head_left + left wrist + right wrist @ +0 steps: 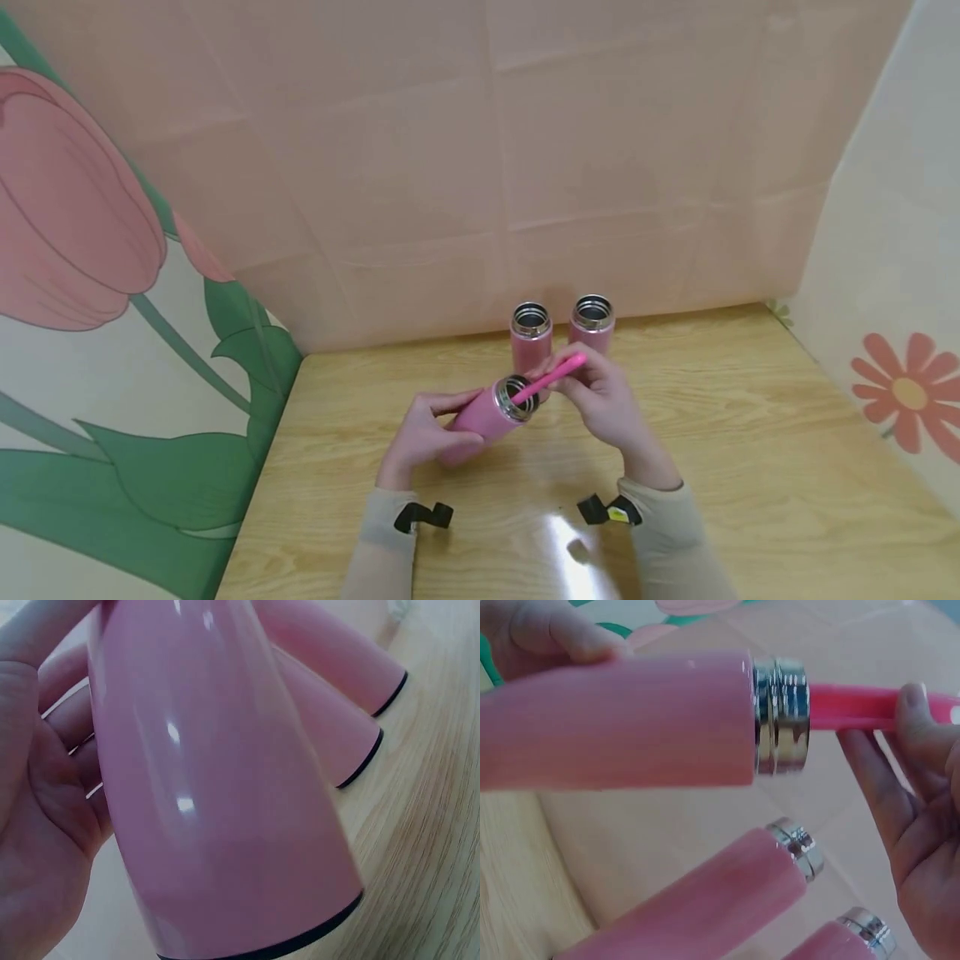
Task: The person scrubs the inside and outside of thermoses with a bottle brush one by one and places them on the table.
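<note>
A pink bottle (480,419) with a shiny metal neck and no lid leans in my left hand (426,433), its mouth up and to the right. My thumb and fingers grip its body, seen close in the left wrist view, where the bottle's black-edged base (262,949) shows. With thumb and fingertips my right hand (600,396) pinches a bright pink handle (555,377). The far end of this slim piece runs into the bottle's mouth and is hidden inside. In the right wrist view the handle (855,705) lies in line with the metal neck (784,716).
Two more open pink bottles, a left one (531,337) and a right one (592,323), stand upright near the back edge of the wooden table (337,467). A pinkish sheet (450,183) hangs behind. Flower-printed panels (907,392) stand at both sides.
</note>
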`<state>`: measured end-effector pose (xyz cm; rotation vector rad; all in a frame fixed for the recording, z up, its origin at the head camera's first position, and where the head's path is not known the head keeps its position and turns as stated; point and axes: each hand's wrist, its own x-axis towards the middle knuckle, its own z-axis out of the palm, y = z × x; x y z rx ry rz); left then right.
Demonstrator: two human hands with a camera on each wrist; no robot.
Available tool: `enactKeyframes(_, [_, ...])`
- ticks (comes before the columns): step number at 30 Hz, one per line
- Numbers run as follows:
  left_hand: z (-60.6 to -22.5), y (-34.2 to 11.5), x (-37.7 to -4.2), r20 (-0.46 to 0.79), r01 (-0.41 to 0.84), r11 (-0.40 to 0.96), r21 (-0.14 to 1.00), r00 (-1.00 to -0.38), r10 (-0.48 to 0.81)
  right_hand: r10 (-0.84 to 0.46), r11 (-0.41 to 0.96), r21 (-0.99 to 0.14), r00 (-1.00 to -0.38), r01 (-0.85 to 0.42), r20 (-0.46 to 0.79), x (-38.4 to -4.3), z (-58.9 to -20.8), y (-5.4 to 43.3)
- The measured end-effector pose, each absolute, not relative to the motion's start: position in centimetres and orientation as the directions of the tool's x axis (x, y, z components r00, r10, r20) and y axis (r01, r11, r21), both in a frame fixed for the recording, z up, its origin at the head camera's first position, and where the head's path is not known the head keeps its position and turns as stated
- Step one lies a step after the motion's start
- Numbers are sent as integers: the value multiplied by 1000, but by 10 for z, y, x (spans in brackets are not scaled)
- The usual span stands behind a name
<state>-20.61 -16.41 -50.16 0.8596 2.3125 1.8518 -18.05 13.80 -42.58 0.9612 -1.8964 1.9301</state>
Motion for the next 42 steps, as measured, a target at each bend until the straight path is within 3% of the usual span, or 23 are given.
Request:
enactKeyframes(13, [-502,-163,-206,238,328,140,934,-865,441,-85,13,-834,-831,-552,549,-170,-420,136])
enactKeyframes(23, [-504,-159,-207,235,324,196,925,-897,374,183,74,-901,-883,-427,433,-161,-410,134])
enactKeyframes(42, [-504,-159,-207,226,310,188,932,-902,369,229,-147,-795,-802,-589,552,-154,-398,157])
